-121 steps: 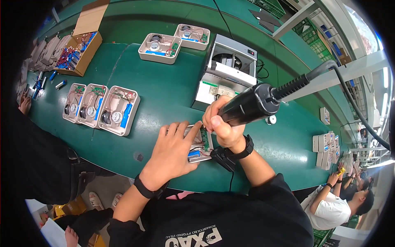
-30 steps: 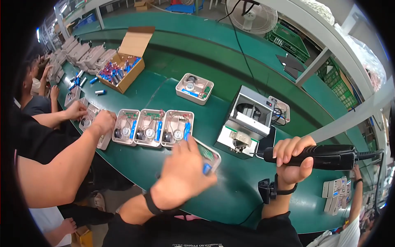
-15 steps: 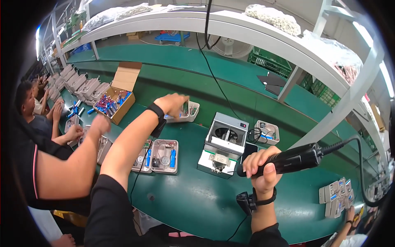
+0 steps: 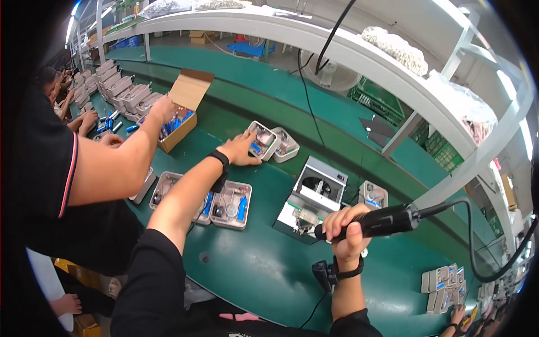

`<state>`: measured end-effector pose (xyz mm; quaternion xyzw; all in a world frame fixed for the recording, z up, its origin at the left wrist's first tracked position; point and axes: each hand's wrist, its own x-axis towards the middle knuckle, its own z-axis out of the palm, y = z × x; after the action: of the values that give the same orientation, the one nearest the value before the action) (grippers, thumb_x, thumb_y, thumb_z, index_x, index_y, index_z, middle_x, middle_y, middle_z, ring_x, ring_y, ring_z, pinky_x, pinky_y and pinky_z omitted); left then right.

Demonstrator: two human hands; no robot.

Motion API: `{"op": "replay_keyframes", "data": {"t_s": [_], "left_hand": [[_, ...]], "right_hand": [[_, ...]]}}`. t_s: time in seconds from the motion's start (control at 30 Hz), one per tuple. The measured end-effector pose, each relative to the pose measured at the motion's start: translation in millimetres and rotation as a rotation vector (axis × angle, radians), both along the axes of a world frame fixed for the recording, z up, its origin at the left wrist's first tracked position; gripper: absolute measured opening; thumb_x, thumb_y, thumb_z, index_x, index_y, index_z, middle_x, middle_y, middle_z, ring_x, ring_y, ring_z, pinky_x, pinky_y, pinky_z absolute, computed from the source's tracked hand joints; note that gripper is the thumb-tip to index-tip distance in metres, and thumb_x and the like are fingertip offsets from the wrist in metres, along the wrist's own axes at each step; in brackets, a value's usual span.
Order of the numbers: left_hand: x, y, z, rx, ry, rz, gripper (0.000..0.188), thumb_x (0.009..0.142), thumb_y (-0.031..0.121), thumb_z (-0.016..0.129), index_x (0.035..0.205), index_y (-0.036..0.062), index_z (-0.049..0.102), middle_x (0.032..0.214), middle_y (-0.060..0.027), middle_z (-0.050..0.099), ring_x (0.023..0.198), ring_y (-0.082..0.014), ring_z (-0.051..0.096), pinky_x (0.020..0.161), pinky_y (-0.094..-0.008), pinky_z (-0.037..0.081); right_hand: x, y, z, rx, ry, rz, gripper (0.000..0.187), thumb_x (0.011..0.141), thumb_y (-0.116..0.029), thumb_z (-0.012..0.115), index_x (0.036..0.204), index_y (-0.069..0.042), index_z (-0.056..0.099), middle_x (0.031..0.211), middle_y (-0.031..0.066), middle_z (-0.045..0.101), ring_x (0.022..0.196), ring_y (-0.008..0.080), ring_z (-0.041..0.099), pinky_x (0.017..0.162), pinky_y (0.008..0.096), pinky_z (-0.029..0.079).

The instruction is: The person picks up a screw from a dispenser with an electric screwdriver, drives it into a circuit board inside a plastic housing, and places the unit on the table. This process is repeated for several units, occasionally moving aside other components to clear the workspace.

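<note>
My left hand [image 4: 238, 151] reaches forward and grips the left edge of a light grey open plastic case [image 4: 274, 148], fingers along the top and thumb below. Wires and a blue cylindrical cell show inside it. This case overlaps a second grey case [image 4: 293, 153] on its right. My right hand [image 4: 349, 233] is wrapped round a black corded electric screwdriver [image 4: 393, 221], held sideways with its cable running off to the right. Its tip lies at the front of a grey box-shaped machine [image 4: 300, 194], which looks like a screw feeder; I cannot tell whether they touch.
Several open grey cases [image 4: 231, 226] with blue cells lie left of centre, partly behind my left forearm. At left, a co-worker's arm [image 4: 120, 168] reaches into a cardboard box [image 4: 182, 133] of blue cells. Stacked cases [image 4: 443, 289] stand at right, beneath a white overhead shelf [image 4: 314, 28].
My left hand has taken hold of a case, which now sits tilted over its neighbour. The co-worker's hand has moved to the cardboard box. The screwdriver stays in my right hand.
</note>
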<state>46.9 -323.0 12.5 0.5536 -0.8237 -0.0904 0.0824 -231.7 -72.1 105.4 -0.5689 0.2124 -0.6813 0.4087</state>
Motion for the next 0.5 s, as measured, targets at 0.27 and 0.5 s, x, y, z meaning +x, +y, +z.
{"op": "replay_keyframes", "data": {"t_s": [0.27,0.5], "left_hand": [[-18,36,26,0.275,-0.226,0.319,0.114,0.08,0.063,0.073,0.159,-0.0012,0.022,0.162,-0.0254,0.031,0.149,-0.04,0.033,0.117,-0.0663,0.025],[35,178,32,0.273,-0.195,-0.112,0.133,0.058,0.065,0.086,0.156,-0.0041,0.029,0.156,-0.0259,0.04,0.149,-0.0381,0.033,0.123,-0.0642,0.007]], "right_hand": [[-11,-3,-10,0.012,0.023,-0.08,0.041,0.094,-0.038,0.069,0.087,-0.006,0.045,0.062,0.0048,0.048,0.048,0.0157,0.048,0.052,0.0336,0.047],[22,-19,-16,0.02,0.039,-0.099,0.035,0.093,-0.028,0.069,0.085,-0.004,0.045,0.062,0.0057,0.048,0.049,0.015,0.046,0.052,0.033,0.045]]}}
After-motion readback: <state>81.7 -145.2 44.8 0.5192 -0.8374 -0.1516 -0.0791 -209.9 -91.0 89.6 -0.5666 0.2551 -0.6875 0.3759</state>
